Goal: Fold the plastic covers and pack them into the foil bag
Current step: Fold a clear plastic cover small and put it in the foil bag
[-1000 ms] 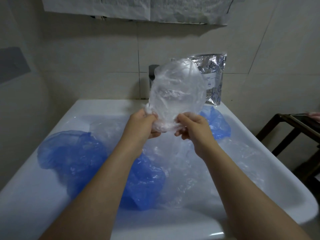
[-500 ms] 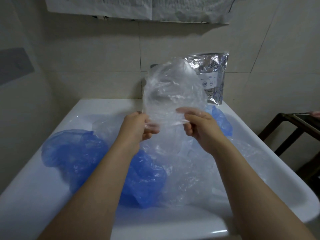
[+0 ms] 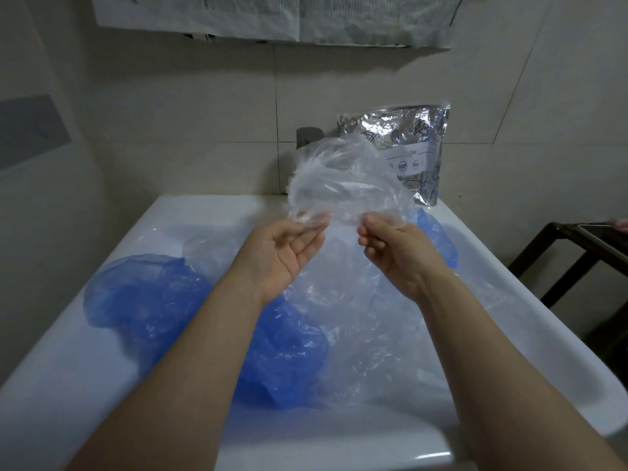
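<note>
Both hands up over the basin: left hand (image 3: 285,253) and right hand (image 3: 394,253) each pinch the near edge of one clear plastic cover (image 3: 346,185), thumb against fingertips, other fingers loosely curled, palms turned inward. Cover is stretched between them in the air, billowing away toward the far wall.

Step, as I read it: fold in progress on this cover, nothing flat yet. Next move likely calls for bringing the two pinched edges together, squeezing air out, then halving again until it's small enough for the bag mouth. Thin film will spring back open, so it needs holding under pressure.

Foil bag (image 3: 411,151) stands upright at the far right of the sink, leaning on the tiled wall; crinkled silver, printed label on front. Can't tell if its top is open.

Remaining stock in the white glossy sink (image 3: 102,385): blue plastic covers (image 3: 163,300) bunched left and centre, another blue bit far right, more clear covers (image 3: 367,334) heaped right of centre. All limp, wrinkled, semi-transparent.

Dark wooden frame (image 3: 577,253) at right edge.
</note>
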A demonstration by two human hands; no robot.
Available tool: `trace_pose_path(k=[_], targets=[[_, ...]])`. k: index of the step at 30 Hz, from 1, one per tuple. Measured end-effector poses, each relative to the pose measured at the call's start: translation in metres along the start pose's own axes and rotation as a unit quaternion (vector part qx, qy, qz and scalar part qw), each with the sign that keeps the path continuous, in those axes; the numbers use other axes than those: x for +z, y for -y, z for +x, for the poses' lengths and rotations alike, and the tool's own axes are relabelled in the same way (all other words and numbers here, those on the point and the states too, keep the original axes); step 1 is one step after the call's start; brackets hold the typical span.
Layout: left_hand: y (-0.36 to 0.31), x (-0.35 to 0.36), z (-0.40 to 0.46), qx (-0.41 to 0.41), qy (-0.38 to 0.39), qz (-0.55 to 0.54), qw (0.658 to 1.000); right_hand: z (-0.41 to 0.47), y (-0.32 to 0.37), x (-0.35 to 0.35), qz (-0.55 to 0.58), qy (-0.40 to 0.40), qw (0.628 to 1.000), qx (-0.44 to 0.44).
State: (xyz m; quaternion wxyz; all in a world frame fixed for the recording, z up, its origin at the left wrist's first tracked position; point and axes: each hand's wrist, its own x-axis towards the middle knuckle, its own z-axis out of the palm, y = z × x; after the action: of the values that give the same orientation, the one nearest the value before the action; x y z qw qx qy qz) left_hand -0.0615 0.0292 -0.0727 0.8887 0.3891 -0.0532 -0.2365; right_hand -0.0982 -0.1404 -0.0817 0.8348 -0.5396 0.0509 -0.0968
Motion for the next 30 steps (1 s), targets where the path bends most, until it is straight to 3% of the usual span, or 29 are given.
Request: trace_pose_path(k=[3,6,11,15,20,23,27,30], targets=[[0.006,-0.003,0.004,0.009,-0.038,0.146,0.989,0.002,-0.001,-0.007,-0.093,-0.03,0.995,-0.014],[0.008,-0.003,0.007,0.017,-0.099,0.282,0.954,0.002,0.001,-0.012,-0.158,-0.031,0.986,-0.035],[0.003,-0.001,0.003,0.001,-0.102,0.244,0.965,-0.001,0.005,-0.012,-0.225,0.007,0.973,-0.054],[0.0,-0.002,-0.001,-0.002,-0.113,0.286,0.951,-0.004,0.002,-0.007,-0.267,0.048,0.961,-0.056],[-0.003,-0.003,-0.001,0.019,-0.057,0.354,0.933,-0.008,0.01,-0.011,-0.26,0.048,0.964,-0.03],[-0.005,-0.004,0.0,0.001,-0.055,0.261,0.964,-0.008,0.011,-0.01,-0.21,0.073,0.975,-0.023],[-0.005,-0.002,0.0,-0.031,-0.047,0.084,0.995,-0.008,0.013,-0.008,-0.037,0.082,0.996,-0.028],[-0.008,-0.002,-0.003,-0.025,-0.026,0.045,0.998,-0.009,0.016,-0.016,-0.075,0.149,0.981,-0.095]])
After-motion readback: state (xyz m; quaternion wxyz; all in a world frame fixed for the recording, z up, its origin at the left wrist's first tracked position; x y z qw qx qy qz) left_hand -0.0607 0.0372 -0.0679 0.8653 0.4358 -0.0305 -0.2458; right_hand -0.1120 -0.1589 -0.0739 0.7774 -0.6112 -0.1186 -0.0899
